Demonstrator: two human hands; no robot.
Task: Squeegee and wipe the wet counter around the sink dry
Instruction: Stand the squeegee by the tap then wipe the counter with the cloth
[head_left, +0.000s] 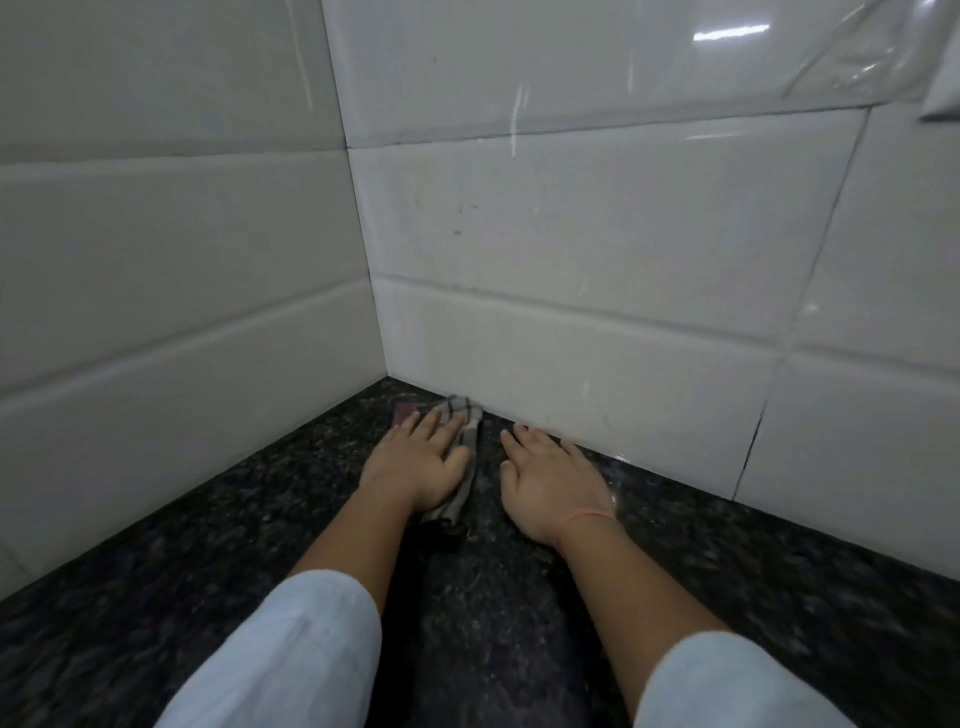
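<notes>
White tiled walls meet in a corner at the far left above a dark speckled stone counter. Near that corner, the left hand lies flat, fingers spread, pressing a checked cloth onto the counter. The right hand rests flat just beside it, empty, fingers released.

Dark speckled counter bears a checked cloth near the corner.

A cloth lies on the counter in the far corner beneath the left hand. The right hand rests flat just right of it, near the tiled wall.
</notes>
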